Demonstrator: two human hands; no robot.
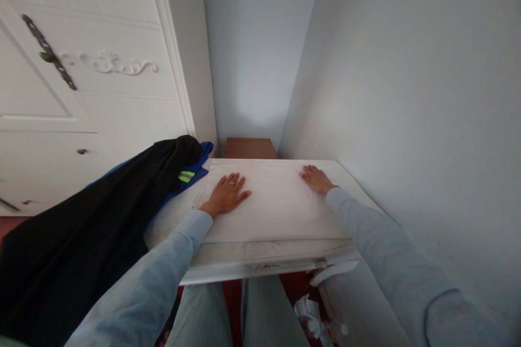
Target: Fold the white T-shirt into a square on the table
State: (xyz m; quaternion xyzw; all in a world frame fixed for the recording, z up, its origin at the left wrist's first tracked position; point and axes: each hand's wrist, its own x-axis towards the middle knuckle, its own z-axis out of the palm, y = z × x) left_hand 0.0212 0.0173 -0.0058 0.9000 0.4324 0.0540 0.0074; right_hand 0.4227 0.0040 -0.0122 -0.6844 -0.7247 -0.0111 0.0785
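A white cloth (272, 200) is spread flat over a white table (252, 255) with a worn front edge. On the cloth's left part rests my left hand (228, 193), palm down with the fingers spread and a ring on one finger. Near its far right corner my right hand (316, 178) lies flat, its fingers stretched out. Neither hand grips anything; both press or rest on the fabric.
Dark clothing (134, 195) with blue fabric and a yellow-green stripe hangs over the table's left side. A white wardrobe (122, 43) stands at the left, a grey wall (399, 76) at the right. Behind the table is a brown box-like piece (250, 147). Crumpled plastic (309, 314) lies below.
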